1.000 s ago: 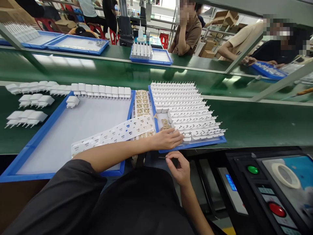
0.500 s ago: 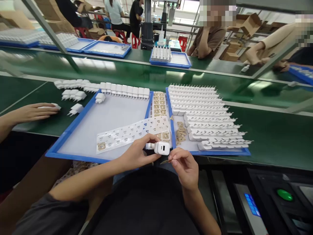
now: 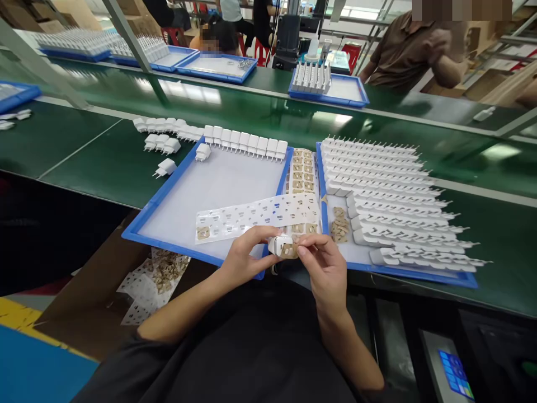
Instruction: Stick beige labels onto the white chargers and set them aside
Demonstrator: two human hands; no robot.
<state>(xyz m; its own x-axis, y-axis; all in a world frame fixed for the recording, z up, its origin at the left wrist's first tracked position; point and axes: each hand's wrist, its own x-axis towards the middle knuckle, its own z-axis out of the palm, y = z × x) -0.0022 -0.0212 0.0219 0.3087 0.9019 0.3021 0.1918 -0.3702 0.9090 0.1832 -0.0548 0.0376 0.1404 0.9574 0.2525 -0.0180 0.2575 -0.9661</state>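
My left hand (image 3: 248,250) is closed around a white charger (image 3: 277,245), its port face turned toward me. A small tan sticker (image 3: 289,250) lies against that face, partly over it. The thumb and fingers of my right hand (image 3: 325,263) pinch the sticker's right edge. Just behind my hands, a perforated white sheet (image 3: 235,220) with one tan piece at its left end lies across the left blue tray (image 3: 155,210). More tan pieces (image 3: 339,225) are piled in the right blue tray (image 3: 444,275), beside rows of white chargers (image 3: 386,196).
Loose chargers (image 3: 165,167) stand left of the left tray. Sticker sheets (image 3: 302,173) lie between the trays. Across the green line are more trays (image 3: 216,67) and a person in a brown shirt (image 3: 403,50). A box with scraps (image 3: 165,274) is below left.
The tan sticker has moved up from below the charger onto its port face. The view has shifted, and the neighbour's hand at the left has gone out of sight.
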